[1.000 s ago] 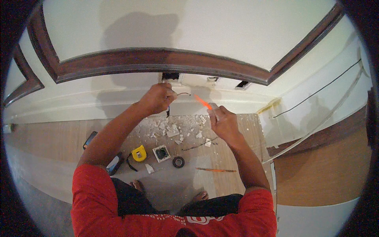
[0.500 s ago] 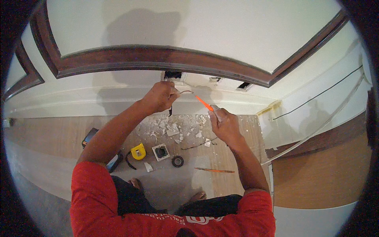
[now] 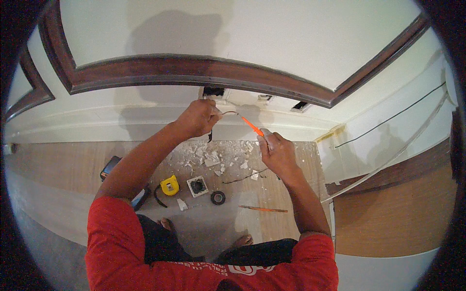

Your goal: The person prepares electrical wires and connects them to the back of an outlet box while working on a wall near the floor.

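My left hand (image 3: 196, 118) is closed in a pinch on a thin wire (image 3: 230, 112), just below a square hole (image 3: 213, 91) in the wall. The wire's free end curves out to the right of my fingers. My right hand (image 3: 278, 151) grips a slim screwdriver with an orange shaft (image 3: 251, 125); its handle is mostly hidden in my fingers. The screwdriver slants up and left, its tip at or very near the wire's end; contact is too small to tell. A short black wire (image 3: 209, 137) hangs beneath my left hand.
Plaster chips (image 3: 212, 159) litter the floor by the wall. Nearer me lie a yellow tape measure (image 3: 170, 185), a white socket box (image 3: 197, 186), a roll of black tape (image 3: 218, 198) and a thin orange strip (image 3: 263, 209). A wooden panel (image 3: 393, 208) stands at right.
My right hand and the screwdriver have shifted very slightly right and down. My left hand keeps its pinch on the wire in nearly the same place.
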The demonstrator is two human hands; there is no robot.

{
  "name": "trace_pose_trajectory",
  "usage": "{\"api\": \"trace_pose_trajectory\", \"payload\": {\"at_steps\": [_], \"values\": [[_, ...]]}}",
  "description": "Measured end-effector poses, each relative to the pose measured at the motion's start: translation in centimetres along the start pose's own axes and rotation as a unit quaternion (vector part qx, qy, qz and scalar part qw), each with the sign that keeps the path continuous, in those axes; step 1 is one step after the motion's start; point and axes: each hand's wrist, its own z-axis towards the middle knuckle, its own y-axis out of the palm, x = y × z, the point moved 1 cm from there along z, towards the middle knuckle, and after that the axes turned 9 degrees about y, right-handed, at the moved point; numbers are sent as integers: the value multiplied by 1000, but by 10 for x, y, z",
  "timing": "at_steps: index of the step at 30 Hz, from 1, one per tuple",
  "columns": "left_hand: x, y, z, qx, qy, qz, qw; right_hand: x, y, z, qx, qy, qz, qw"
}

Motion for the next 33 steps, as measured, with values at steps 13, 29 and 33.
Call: {"api": "trace_pose_trajectory", "payload": {"at_steps": [13, 29, 33], "values": [[3, -2, 4, -24, -20, 14, 999, 4, -8, -1, 2, -5, 48, 999], [5, -4, 3, -48, -13, 25, 998, 7, 3, 2, -8, -32, 14, 999], [5, -3, 4, -57, -31, 28, 998, 3, -2, 1, 4, -41, 28, 999]]}}
